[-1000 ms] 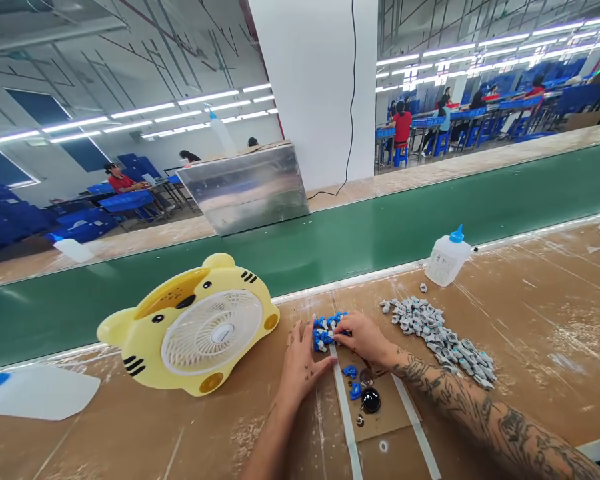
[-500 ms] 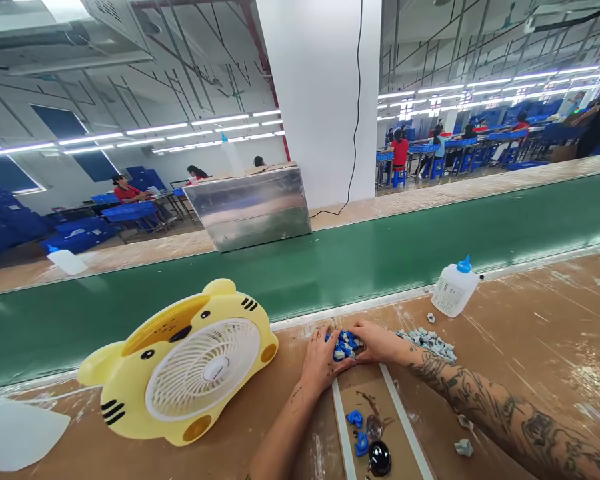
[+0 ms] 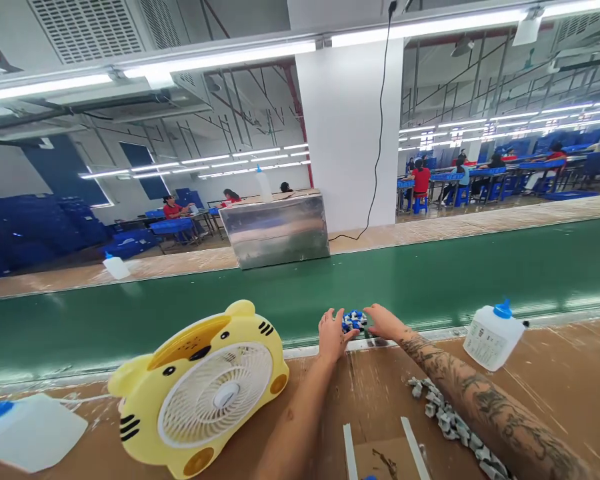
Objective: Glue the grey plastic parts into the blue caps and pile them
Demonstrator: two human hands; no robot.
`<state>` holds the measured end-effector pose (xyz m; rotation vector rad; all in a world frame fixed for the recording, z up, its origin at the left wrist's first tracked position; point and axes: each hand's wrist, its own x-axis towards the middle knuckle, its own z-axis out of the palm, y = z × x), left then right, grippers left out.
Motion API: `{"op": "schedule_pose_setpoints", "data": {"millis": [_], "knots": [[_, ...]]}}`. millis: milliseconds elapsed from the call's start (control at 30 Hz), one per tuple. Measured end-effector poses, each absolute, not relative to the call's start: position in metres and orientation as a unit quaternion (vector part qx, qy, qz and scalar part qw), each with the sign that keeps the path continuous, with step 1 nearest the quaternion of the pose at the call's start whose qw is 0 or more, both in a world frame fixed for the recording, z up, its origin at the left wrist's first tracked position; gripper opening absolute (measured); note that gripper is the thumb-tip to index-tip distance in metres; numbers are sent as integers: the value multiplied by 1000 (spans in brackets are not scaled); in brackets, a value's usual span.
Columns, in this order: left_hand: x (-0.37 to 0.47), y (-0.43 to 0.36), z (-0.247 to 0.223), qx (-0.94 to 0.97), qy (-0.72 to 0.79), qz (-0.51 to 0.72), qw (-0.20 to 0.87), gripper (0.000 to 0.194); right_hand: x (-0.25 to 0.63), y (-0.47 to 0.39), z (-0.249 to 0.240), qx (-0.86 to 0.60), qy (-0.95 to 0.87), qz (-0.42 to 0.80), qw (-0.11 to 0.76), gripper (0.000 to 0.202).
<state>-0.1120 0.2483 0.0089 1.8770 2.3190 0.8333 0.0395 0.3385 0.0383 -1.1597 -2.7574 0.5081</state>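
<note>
A small heap of blue and pale grey plastic pieces lies at the near side of the green conveyor belt. On its left, my left hand is open, fingers spread and thumb close to the pieces. My right hand is on the other side, its fingers stretched out and a small gap between them and the heap. Below my right forearm, a row of loose grey pieces runs along the brown bench.
A yellow animal-faced fan stands to the left. White bottles with blue caps sit at right, lower left and across the belt. A metal box stands beyond the belt. White strips edge a cardboard patch nearby.
My hands have moved forward from the bench to the belt, and the heap of pieces has moved with them. The hands are now farther apart. The camera view has tilted up.
</note>
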Motion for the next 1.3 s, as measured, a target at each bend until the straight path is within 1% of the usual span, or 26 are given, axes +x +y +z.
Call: {"op": "schedule_pose_setpoints", "data": {"millis": [100, 133, 200, 233, 267, 300, 367, 467, 533, 633, 700, 733, 767, 833, 900, 967, 1067, 1200, 1300], "knots": [[-100, 165, 19, 608, 736, 297, 30, 45, 70, 314, 61, -365, -912, 175, 64, 27], [-99, 124, 21, 612, 729, 303, 35, 40, 80, 303, 69, -354, -915, 180, 69, 27], [-104, 31, 19, 602, 733, 312, 48, 25, 98, 272, 83, -312, -925, 204, 70, 24], [-109, -20, 15, 579, 749, 317, 55, 23, 106, 253, 87, -281, -932, 220, 66, 24], [-114, -71, 10, 548, 772, 313, 73, 27, 113, 232, 89, -239, -938, 241, 64, 25], [-118, -123, 3, 470, 824, 313, 54, 31, 119, 211, 90, -169, -943, 278, 72, 28], [-119, -222, -14, 280, 933, 225, 23, 35, 124, 167, 86, -63, -943, 319, 73, 28], [-95, -340, -39, 81, 985, 151, 5, 31, 107, 107, 73, 69, -936, 336, 79, 22], [-69, -384, -55, -24, 992, 123, 2, 32, 76, 62, 59, 177, -924, 340, 2, 20], [-39, -402, -78, -115, 988, 104, 13, 37, 17, -20, 27, 256, -908, 314, -110, 20], [-35, -396, -91, -116, 987, 106, 21, 38, -23, -71, -5, 224, -924, 262, -164, 19], [-39, -393, -96, -110, 988, 108, 22, 39, -41, -93, -23, 210, -930, 247, -173, 18], [-47, -391, -100, -106, 988, 108, 23, 41, -56, -110, -42, 196, -935, 237, -176, 19], [-69, -392, -106, -124, 987, 102, 29, 44, -75, -132, -78, 150, -947, 221, -177, 32], [-95, -398, -111, -161, 981, 93, 50, 46, -81, -138, -108, 104, -955, 210, -181, 43], [-113, -402, -115, -182, 977, 88, 73, 43, -82, -132, -130, 61, -960, 203, -184, 49], [-119, -398, -117, -159, 979, 92, 93, 38, -90, -120, -153, -8, -967, 195, -167, 51], [-122, -382, -111, -105, 982, 116, 104, 30, -123, -126, -175, -101, -969, 196, -114, 57], [-145, -354, -110, -80, 978, 158, 108, 30, -146, -141, -186, -133, -967, 208, -68, 61]]}}
